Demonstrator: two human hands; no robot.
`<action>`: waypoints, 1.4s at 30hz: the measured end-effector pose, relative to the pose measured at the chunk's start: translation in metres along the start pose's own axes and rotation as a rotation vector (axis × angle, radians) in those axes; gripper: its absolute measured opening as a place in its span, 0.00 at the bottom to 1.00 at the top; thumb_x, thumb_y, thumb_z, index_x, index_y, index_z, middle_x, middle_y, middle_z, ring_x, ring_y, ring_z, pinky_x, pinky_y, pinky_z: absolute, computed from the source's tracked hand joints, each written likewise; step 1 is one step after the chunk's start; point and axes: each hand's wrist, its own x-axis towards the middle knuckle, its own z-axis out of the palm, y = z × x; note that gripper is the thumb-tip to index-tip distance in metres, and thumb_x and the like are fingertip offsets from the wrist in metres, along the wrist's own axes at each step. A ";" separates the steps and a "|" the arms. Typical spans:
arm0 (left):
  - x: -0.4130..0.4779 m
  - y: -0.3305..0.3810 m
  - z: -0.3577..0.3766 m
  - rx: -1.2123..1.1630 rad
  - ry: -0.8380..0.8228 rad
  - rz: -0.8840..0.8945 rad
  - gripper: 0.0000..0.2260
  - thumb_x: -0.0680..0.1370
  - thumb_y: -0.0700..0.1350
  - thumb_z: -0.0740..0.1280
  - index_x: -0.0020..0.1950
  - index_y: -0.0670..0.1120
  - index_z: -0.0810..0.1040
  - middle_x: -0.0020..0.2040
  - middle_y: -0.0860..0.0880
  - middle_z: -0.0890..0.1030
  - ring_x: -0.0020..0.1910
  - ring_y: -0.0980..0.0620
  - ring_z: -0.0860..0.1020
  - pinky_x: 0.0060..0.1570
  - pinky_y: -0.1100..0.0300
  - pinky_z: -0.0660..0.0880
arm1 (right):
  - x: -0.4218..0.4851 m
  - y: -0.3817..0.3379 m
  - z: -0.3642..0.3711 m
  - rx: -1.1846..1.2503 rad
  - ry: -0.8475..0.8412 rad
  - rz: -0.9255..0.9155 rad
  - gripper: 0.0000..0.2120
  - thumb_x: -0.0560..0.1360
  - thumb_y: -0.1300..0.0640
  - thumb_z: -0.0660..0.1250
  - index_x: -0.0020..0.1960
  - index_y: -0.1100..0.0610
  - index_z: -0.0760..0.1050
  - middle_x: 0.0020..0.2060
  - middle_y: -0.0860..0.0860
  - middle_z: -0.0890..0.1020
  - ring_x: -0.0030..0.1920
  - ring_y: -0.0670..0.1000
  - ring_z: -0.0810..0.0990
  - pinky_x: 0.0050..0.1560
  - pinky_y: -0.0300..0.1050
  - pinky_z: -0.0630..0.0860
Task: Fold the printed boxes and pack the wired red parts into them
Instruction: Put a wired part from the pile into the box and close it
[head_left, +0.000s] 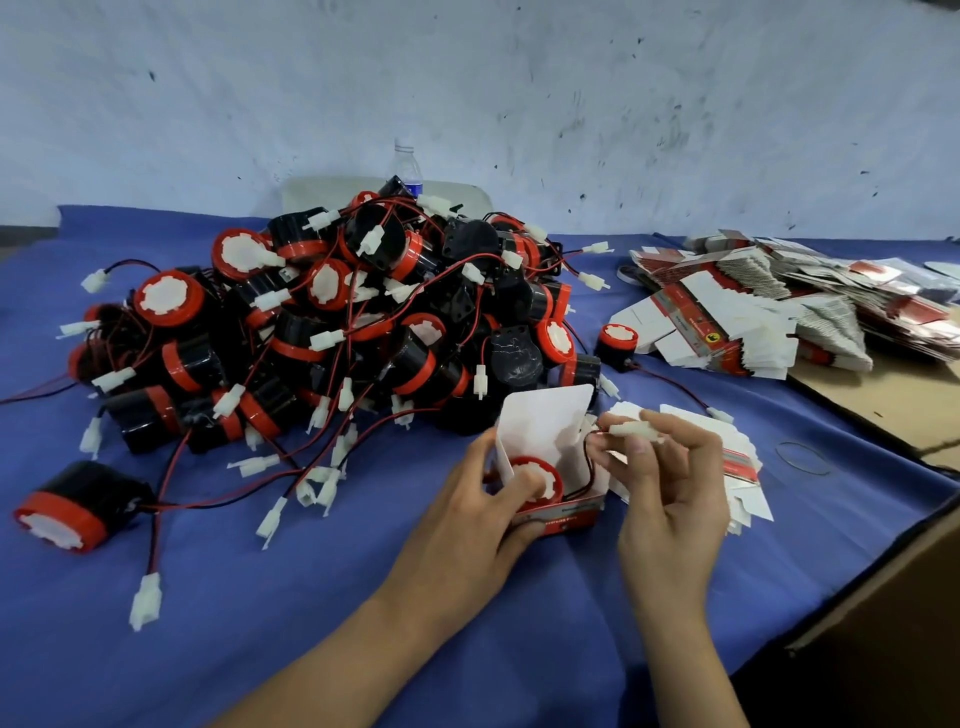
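Note:
A small printed box (563, 512) stands open on the blue cloth, its white lid flap up. Inside it sits a red part (540, 475) with a white face. My left hand (478, 509) grips the box by its left side, thumb resting on the part. My right hand (670, 483) pinches the part's white connector (631, 430) just above the box's right edge, the red and black wire running down into the box. A big heap of wired red and black parts (337, 322) lies behind.
Flat printed box blanks (727, 322) are piled at the right, with a small stack (737, 467) under my right hand. One loose part (72, 512) lies at the left. A water bottle (406, 169) stands by the wall. A cardboard carton edge (883, 597) is at lower right.

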 end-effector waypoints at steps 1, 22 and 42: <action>0.000 0.000 0.000 0.023 0.011 0.012 0.13 0.78 0.52 0.67 0.57 0.60 0.64 0.74 0.50 0.57 0.61 0.48 0.73 0.50 0.58 0.75 | 0.000 0.001 0.000 -0.032 -0.032 -0.028 0.08 0.78 0.60 0.61 0.52 0.47 0.72 0.44 0.45 0.83 0.44 0.46 0.83 0.47 0.38 0.79; -0.003 0.008 -0.006 0.057 0.051 -0.010 0.41 0.73 0.64 0.63 0.74 0.68 0.35 0.69 0.59 0.61 0.60 0.53 0.73 0.38 0.55 0.80 | 0.002 0.010 -0.009 -0.966 -0.404 -0.210 0.10 0.77 0.61 0.67 0.57 0.54 0.75 0.42 0.49 0.84 0.37 0.56 0.82 0.29 0.49 0.75; 0.001 -0.004 0.005 -0.008 -0.112 -0.086 0.22 0.82 0.52 0.57 0.77 0.54 0.61 0.79 0.49 0.38 0.74 0.51 0.62 0.65 0.57 0.68 | 0.003 -0.011 0.012 -1.287 -0.649 0.116 0.20 0.80 0.39 0.47 0.60 0.42 0.74 0.57 0.42 0.79 0.55 0.50 0.78 0.46 0.44 0.73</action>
